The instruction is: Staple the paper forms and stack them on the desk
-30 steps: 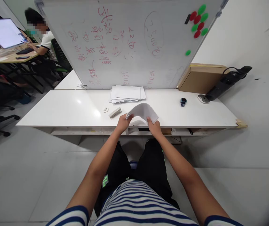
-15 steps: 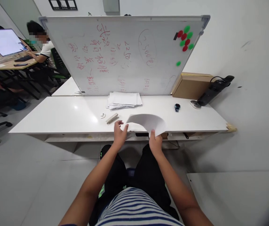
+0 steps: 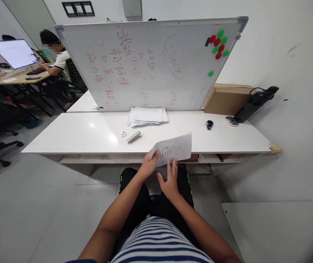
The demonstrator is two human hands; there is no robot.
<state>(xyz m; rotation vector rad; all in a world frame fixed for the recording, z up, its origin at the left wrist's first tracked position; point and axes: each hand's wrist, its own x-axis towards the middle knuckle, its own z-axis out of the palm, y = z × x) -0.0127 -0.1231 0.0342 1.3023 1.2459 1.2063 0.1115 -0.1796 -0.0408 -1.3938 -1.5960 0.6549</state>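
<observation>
My left hand (image 3: 149, 165) pinches the left edge of a sheet of paper (image 3: 177, 148), which is tilted above the front edge of the white desk (image 3: 91, 135). Some small dark print shows on the face of the paper toward me. Just below the sheet is my right hand (image 3: 170, 180), its fingers spread and the fingertips at the paper's lower edge; whether they touch it I cannot tell. On the desk to the left of the paper lie a beige stapler (image 3: 134, 137) and a small white object (image 3: 123, 134). Behind them rests a stack of papers (image 3: 147, 117).
A whiteboard (image 3: 151, 65) with red writing and round magnets stands along the desk's back. To the right are a wristwatch (image 3: 209, 125), a computer mouse (image 3: 231, 121), a black bottle (image 3: 255, 106) and a cardboard box (image 3: 227, 99). A person (image 3: 62, 60) sits at another desk, left.
The paper has gone from bent between both hands to held by my left hand alone, its printed side showing. My right hand has let go and spread its fingers.
</observation>
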